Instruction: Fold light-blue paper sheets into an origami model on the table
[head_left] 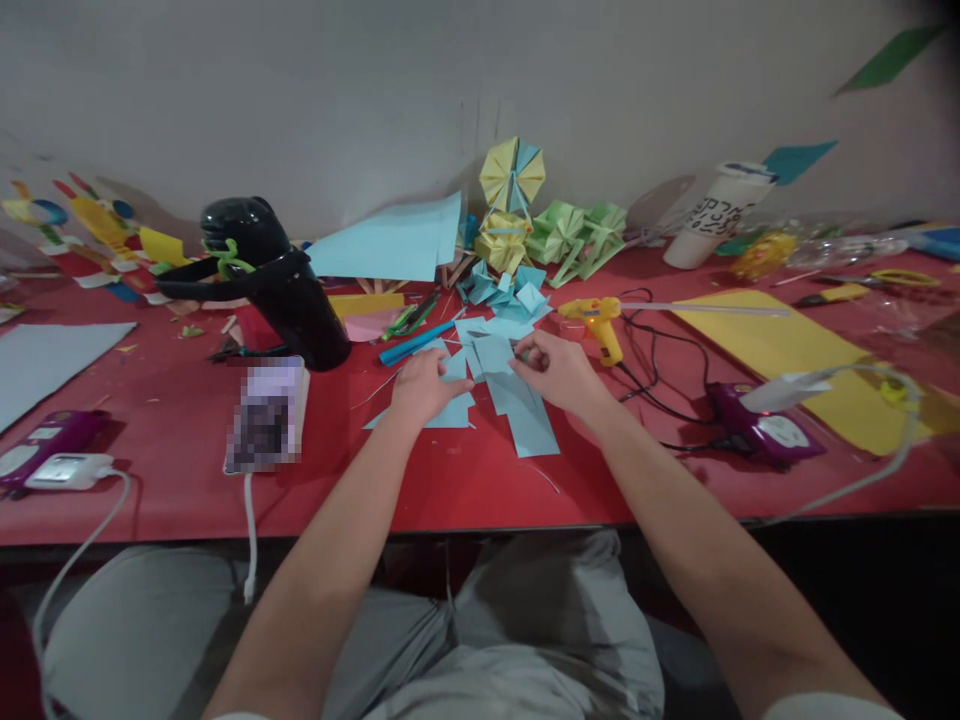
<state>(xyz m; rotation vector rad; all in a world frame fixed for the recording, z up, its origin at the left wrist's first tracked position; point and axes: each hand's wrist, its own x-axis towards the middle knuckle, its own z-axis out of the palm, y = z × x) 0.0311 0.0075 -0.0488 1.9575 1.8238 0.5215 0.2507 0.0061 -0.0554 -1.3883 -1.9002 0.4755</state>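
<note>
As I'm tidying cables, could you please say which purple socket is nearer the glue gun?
The socket by the yellow sheet; the other lies left of the phone.

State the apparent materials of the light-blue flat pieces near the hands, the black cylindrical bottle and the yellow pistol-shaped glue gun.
Light-blue pieces: apparently matte paper; thin, with straight cut edges. Black bottle: plastic or coated metal, unclear which; domed top shines. Yellow glue gun: probably moulded plastic; smooth, evenly coloured.

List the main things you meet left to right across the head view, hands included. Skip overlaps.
Left-hand purple power strip → black tumbler → left hand → right hand → white tumbler with black lettering → green piece on the wall.
</note>
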